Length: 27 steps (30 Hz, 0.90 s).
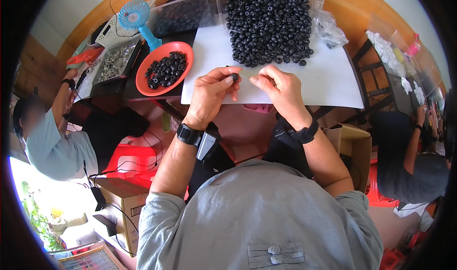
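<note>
Near the front edge of the white-topped table (pixel 328 89), my left hand (pixel 209 91) pinches a small black round part (pixel 233 77) between thumb and fingers. My right hand (pixel 282 88) is just to the right, apart from it, with thumb and forefinger pressed together. Whatever its fingertips may hold is too small to make out. Beyond both hands spreads a large heap of similar black round parts (pixel 269 22), some showing a hole. To the left, an orange-red bowl (pixel 141 79) holds more black parts (pixel 165 70).
A blue fan (pixel 134 15) stands behind the bowl. Left of it is a tray of small shiny pieces (pixel 116 63). A clear plastic bag (pixel 330 29) lies right of the heap. Co-workers sit at left (pixel 62 141) and right (pixel 419 175). An open cardboard box (pixel 352 146) stands by my right arm.
</note>
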Tool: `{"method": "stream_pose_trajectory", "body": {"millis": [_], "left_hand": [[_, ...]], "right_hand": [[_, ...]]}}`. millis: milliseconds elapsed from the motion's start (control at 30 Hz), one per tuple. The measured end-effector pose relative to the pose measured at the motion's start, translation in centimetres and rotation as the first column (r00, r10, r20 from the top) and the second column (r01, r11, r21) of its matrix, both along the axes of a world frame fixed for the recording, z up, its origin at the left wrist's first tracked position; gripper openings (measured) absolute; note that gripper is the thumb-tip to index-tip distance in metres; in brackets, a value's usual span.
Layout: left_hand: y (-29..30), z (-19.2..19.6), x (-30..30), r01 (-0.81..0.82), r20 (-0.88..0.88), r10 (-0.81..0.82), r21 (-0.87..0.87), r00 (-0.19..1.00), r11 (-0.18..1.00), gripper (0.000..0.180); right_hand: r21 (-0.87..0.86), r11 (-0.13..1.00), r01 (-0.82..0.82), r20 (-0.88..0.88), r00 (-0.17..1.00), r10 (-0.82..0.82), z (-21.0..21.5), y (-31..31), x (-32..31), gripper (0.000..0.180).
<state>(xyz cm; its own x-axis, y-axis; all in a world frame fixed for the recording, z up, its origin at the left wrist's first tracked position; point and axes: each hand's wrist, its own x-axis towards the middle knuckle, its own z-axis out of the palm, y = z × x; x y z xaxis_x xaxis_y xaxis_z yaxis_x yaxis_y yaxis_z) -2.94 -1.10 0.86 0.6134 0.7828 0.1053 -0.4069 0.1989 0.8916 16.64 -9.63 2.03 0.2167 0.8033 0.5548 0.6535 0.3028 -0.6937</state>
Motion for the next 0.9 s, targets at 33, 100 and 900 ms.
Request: {"method": "stream_pose_trajectory", "body": {"millis": [33, 100, 900], "left_hand": [[-0.1, 0.0, 0.0, 0.000, -0.010, 0.000, 0.007, 1.000, 1.000, 0.025], [-0.4, 0.5, -0.1, -0.001, -0.014, 0.001, -0.001, 1.000, 1.000, 0.025], [-1.4, -0.3, 0.8, -0.056, 0.026, 0.056, -0.003, 0.998, 0.998, 0.030]], "right_hand": [[-0.036, 0.999, -0.001, 0.032, 0.999, 0.003, 0.0, 0.1, 0.1, 0.025], [-0.074, 0.997, 0.000, 0.065, 0.998, 0.005, 0.0, 0.3, 0.2, 0.027], [-0.095, 0.995, -0.038, 0.069, 0.997, 0.045, 0.6, 0.3, 0.0, 0.027]]}}
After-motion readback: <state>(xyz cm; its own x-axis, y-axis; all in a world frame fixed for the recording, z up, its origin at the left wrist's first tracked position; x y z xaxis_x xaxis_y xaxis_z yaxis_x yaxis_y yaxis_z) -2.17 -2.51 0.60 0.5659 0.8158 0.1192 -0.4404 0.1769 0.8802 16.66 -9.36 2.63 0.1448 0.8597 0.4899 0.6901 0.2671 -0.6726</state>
